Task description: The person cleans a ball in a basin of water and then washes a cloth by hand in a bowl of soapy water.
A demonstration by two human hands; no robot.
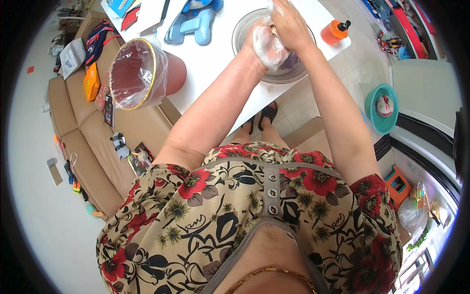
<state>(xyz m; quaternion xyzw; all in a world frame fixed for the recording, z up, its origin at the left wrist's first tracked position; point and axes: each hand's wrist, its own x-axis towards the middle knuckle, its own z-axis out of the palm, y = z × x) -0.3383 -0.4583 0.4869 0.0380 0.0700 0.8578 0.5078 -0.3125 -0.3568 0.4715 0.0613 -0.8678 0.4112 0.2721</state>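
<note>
My left hand (pixel 270 46) is thickly covered in white lather above a round metal basin (pixel 238 27). The foam hides most of its fingers, so whether something lies in it cannot be told. Close against it is my right hand (pixel 292 27), its fingers stretched toward the top edge with foam on their tips; its palm side is hidden. Under the hands, part of the basin's inside looks purplish. An orange bottle (pixel 333 32) with a black pump head stands on the white table (pixel 216 66), right of the basin.
A red-brown bin (pixel 176 73) with a clear liner stands left of the hands. Beyond it are a blue plastic object (pixel 194 27) and papers (pixel 147 18). A tan sofa (pixel 95 128) holding bags and toys runs along the left. A teal basin (pixel 382 123) is at right.
</note>
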